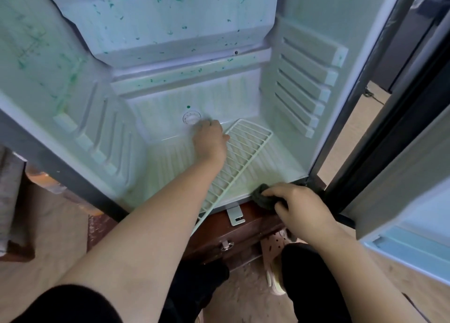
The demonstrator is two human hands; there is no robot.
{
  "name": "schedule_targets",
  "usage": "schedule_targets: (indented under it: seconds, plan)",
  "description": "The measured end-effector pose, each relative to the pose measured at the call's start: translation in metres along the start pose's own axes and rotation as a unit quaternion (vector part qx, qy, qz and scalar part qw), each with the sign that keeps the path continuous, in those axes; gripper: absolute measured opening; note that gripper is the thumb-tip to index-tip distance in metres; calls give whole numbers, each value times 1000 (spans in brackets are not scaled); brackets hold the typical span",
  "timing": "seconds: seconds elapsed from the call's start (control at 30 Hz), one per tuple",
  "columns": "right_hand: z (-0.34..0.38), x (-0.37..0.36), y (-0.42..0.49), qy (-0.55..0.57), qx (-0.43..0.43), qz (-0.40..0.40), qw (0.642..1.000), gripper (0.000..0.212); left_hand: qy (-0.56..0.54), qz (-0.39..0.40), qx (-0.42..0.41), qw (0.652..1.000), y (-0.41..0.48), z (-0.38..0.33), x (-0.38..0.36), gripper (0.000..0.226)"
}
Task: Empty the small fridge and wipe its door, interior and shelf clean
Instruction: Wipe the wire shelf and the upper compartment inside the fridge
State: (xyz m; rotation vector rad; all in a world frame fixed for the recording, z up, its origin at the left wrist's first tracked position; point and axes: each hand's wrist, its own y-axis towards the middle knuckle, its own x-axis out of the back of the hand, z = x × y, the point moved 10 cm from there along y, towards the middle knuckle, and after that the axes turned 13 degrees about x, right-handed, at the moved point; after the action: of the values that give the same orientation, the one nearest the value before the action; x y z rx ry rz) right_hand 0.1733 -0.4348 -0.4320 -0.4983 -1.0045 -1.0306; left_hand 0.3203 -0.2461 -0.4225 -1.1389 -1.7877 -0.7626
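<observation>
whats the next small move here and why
Probably pull the wire shelf out with the left hand: it grips the shelf's far corner, and the shelf lies askew, poking past the front edge of the fridge. That would bare its floor for the cloth held in the right hand.

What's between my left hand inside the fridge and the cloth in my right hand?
The white wire shelf lies slanted between the left hand and the cloth, on the fridge floor; the head view shows it.
</observation>
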Motion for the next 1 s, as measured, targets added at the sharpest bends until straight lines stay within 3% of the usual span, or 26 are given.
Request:
schedule_targets:
  seconds: [0.1,0.23,0.33,0.43,0.53,0.63,0.67,0.73,0.8,1.0]
  plan:
    - [-7,14,-5,37,-21,-70,997,43,-26,-37,-92,995,-41,-7,29,19]
    - [4,55,-16,129,-47,-270,953,26,-77,51,-179,980,-102,-2,62,12]
    - [23,43,-13,89,-54,-201,974,18,-132,83,-164,974,-130,11,92,12]
    - [38,60,-23,61,-45,-251,965,15,-181,91,-124,971,-141,33,103,10]
    - [57,53,-16,28,-31,-152,987,15,-258,74,-88,959,-144,45,117,11]
    - [66,79,-23,48,-38,-218,974,16,-327,59,-93,938,-157,41,132,15]
    - [74,82,-21,53,-22,-207,977,16,-339,75,-102,932,-164,37,132,18]
    - [93,82,-17,44,12,-160,986,19,-340,135,-118,923,-178,28,125,30]
    - [108,95,-19,73,31,-183,980,21,-314,169,-139,924,-190,17,123,35]
    - [128,136,-27,153,42,-238,958,26,-275,109,-155,943,-191,-8,178,13]
